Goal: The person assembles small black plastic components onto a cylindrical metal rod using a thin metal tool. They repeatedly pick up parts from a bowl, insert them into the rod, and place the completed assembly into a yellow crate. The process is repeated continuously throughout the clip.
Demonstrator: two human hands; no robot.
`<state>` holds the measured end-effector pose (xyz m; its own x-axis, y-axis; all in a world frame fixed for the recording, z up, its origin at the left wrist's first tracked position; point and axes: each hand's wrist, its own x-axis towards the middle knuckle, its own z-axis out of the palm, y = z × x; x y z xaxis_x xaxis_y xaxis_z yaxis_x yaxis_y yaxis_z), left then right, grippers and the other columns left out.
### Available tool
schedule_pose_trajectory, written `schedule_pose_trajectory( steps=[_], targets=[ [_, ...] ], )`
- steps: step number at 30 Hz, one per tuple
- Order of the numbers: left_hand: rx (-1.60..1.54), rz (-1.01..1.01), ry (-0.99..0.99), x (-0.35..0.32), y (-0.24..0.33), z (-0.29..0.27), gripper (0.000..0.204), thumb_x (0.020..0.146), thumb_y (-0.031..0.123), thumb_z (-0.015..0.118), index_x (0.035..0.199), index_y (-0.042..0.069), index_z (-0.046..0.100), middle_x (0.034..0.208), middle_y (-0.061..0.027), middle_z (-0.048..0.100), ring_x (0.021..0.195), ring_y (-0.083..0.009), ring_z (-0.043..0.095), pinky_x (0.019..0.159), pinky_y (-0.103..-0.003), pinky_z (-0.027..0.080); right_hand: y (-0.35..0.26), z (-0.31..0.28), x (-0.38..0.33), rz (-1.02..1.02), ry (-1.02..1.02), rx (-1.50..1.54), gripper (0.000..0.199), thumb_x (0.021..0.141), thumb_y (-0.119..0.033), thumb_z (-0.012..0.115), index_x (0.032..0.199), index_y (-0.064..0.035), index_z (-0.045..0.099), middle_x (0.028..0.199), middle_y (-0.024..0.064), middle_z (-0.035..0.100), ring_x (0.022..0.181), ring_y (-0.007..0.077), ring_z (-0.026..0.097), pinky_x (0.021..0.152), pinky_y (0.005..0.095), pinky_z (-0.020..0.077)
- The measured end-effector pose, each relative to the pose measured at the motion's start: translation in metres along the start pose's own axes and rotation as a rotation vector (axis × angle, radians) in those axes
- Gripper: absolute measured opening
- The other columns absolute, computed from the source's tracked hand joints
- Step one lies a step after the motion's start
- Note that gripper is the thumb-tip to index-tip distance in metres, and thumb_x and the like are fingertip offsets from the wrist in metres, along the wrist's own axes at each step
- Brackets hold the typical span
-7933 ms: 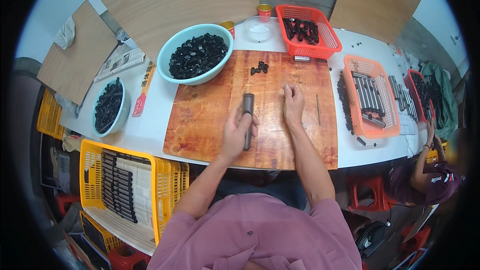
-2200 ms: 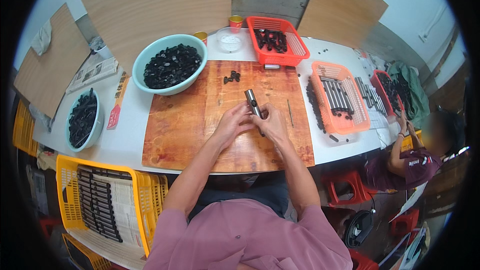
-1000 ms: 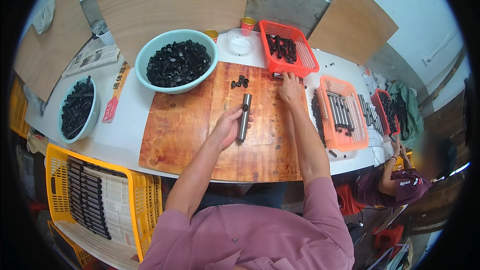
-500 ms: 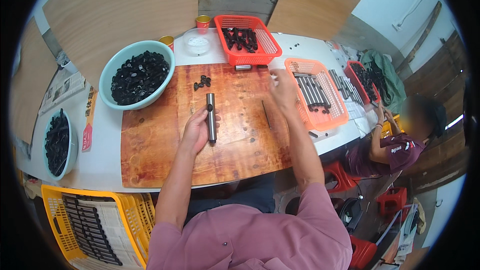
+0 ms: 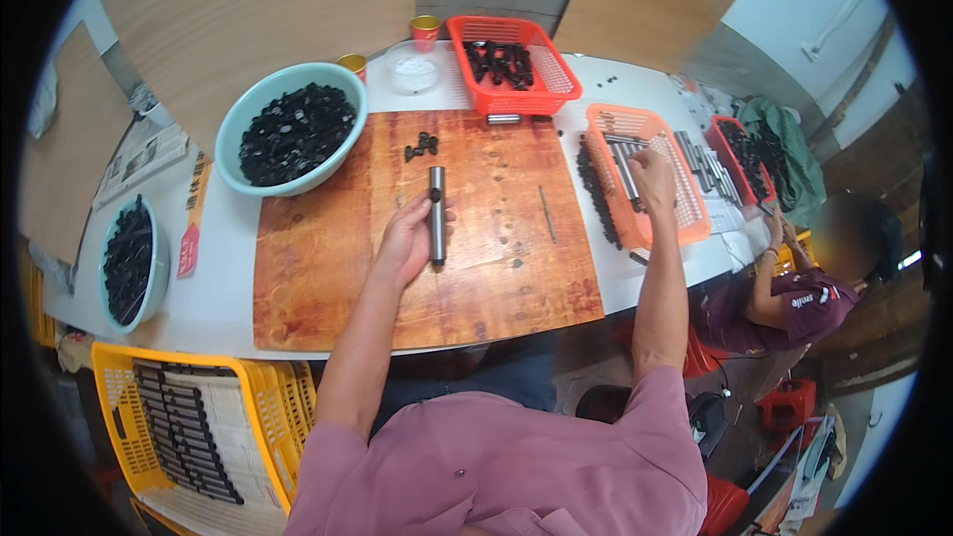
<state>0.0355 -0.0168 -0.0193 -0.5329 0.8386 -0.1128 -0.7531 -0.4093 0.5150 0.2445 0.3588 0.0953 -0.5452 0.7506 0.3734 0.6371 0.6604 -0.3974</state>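
My left hand (image 5: 402,240) is wrapped round a silver metal tube (image 5: 438,223), held nearly upright in the picture above the brown wooden board (image 5: 338,288). A dark opening shows on the tube's side, and its near end is black. My right hand (image 5: 653,182) reaches into a salmon-pink plastic basket (image 5: 692,194), fingers curled over the silver tubes (image 5: 622,164) lying there. What those fingers hold is hidden. On the board, several small black pieces (image 5: 422,147) lie beyond my left hand, and a thin rod (image 5: 547,213) lies to its right.
Two pale green bowls of black parts, one large (image 5: 230,161) and one small (image 5: 154,283), stand at left. A red basket (image 5: 516,101) sits at the back. Yellow crates (image 5: 248,392) are at lower left. A co-worker (image 5: 784,303) sits at right beside another red basket (image 5: 730,164).
My right hand has moved right, from the board's far right side into the salmon-pink basket. The left hand still holds the tube. The whole view has shifted slightly.
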Motion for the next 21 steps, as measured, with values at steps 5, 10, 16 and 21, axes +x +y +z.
schedule_pose_trajectory(
  steps=[5, 10, 16, 21],
  targets=[
    [0.027, 0.027, 0.035, -0.004, 0.002, 0.012, 0.032, 0.103, 0.014, 0.052, 0.132, 0.001, 0.052, 0.113, -0.015, 0.067, 0.095, -0.0236, 0.066, 0.081, -0.037, 0.056, -0.035, -0.004, -0.001, -0.079, 0.003, 0.013, 0.023, 0.089, -0.023, 0.065, 0.098, -0.004, 0.074, 0.093, 0.0183, 0.074, 0.089, 0.0355, 0.071, 0.08, 0.0452, 0.0545],
    [0.032, 0.025, 0.063, -0.004, 0.002, 0.011, 0.032, 0.103, 0.015, 0.05, 0.132, 0.002, 0.051, 0.114, -0.0156, 0.066, 0.094, -0.0246, 0.064, 0.079, -0.039, 0.056, -0.078, 0.01, -0.008, -0.178, -0.023, 0.064, 0.02, 0.089, -0.02, 0.066, 0.098, -0.0041, 0.074, 0.093, 0.0181, 0.074, 0.087, 0.0346, 0.072, 0.079, 0.0438, 0.0551],
    [0.015, 0.039, 0.045, -0.005, 0.003, 0.008, 0.034, 0.103, 0.014, 0.05, 0.134, 0.001, 0.051, 0.114, -0.0158, 0.066, 0.096, -0.0248, 0.065, 0.081, -0.039, 0.056, -0.155, 0.069, -0.03, -0.364, -0.352, 0.249, 0.018, 0.088, -0.012, 0.065, 0.101, -0.0026, 0.073, 0.1, 0.0192, 0.073, 0.095, 0.0341, 0.071, 0.084, 0.0442, 0.0545],
    [-0.022, 0.077, 0.072, -0.004, 0.004, 0.01, 0.034, 0.103, 0.014, 0.05, 0.135, 0.003, 0.05, 0.115, -0.0153, 0.065, 0.096, -0.0246, 0.065, 0.081, -0.039, 0.056, -0.199, 0.14, -0.036, -0.491, -0.454, 0.293, 0.025, 0.088, -0.008, 0.063, 0.111, -0.0037, 0.072, 0.115, 0.0172, 0.069, 0.108, 0.0351, 0.066, 0.093, 0.045, 0.0519]
  ],
)
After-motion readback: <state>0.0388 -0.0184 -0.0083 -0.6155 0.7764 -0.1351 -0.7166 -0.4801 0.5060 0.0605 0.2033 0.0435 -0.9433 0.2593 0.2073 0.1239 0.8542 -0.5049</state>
